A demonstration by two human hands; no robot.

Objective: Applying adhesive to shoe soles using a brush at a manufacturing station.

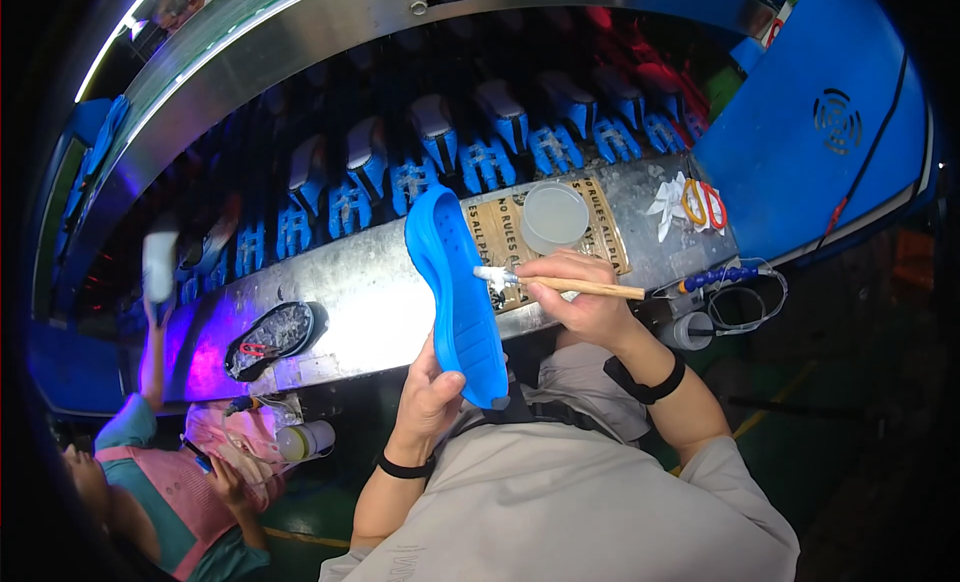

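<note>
1. Head view, workpiece: a blue shoe sole [450, 282] is held upright in front of the worker's body, its inner face turned toward the right.
2. Left hand [430, 392]: the fingers are closed around the lower end of the sole.
3. Right hand [585, 297]: a wooden-handled brush [580, 285] is pinched between thumb and fingers, its white-loaded tip at the sole's right edge; contact cannot be confirmed.
4. Progress: brushing is judged to be under way. Coated and uncoated areas cannot be told apart, so the remaining portion cannot be stated.
5. Surroundings: a round translucent container [555, 217] is placed on a printed cardboard sheet [608, 232] right of the sole; scissors [712, 207] are found farther right. A black tray [312, 322] lies left of the sole. Shoe uppers on blue holders [433, 122] are lined up beyond it.
6. Obstruction: the container stands near the right hand; brush clearance is judged limited there.
</note>
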